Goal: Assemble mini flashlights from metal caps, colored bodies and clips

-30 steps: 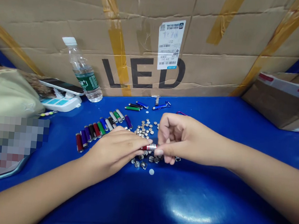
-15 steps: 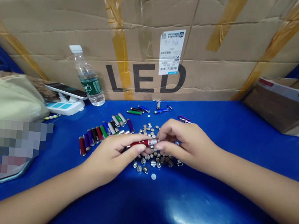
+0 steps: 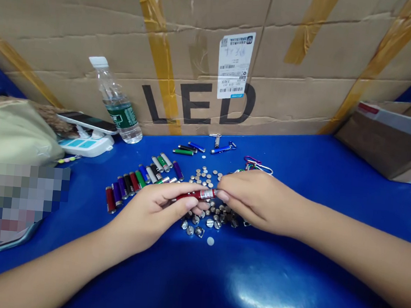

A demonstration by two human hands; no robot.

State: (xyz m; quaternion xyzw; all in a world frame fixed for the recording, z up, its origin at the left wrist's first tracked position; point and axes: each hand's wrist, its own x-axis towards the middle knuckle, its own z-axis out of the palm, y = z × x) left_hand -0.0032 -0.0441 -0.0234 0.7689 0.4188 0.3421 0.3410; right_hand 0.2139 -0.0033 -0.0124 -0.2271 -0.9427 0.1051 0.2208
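Observation:
A slim red mini flashlight (image 3: 202,194) with a silver label lies level in my left hand (image 3: 157,207), held between thumb and fingers. At its right end, my right hand (image 3: 255,196) is closed in a pinch; the fingertips hide that end, and whatever small part may be there. Beneath and behind the hands, metal end caps (image 3: 210,223) and small round button cells (image 3: 203,175) are scattered. Left of them stand rows of coloured flashlight tubes (image 3: 128,183) in red, purple, black, green and silver. Carabiner clips (image 3: 258,166) lie behind my right hand, partly covered by it.
On the blue table (image 3: 187,277) a water bottle (image 3: 119,108) stands at the back left, beside a power strip (image 3: 86,144) with a phone (image 3: 86,121) on it. A large cardboard box (image 3: 201,38) walls off the back. Another carton (image 3: 390,141) sits at right.
My right hand has rolled over, its fingers curling more tightly at the flashlight's right end. The flashlight's label shows more now. More carabiner clips are uncovered. My left hand keeps its hold.

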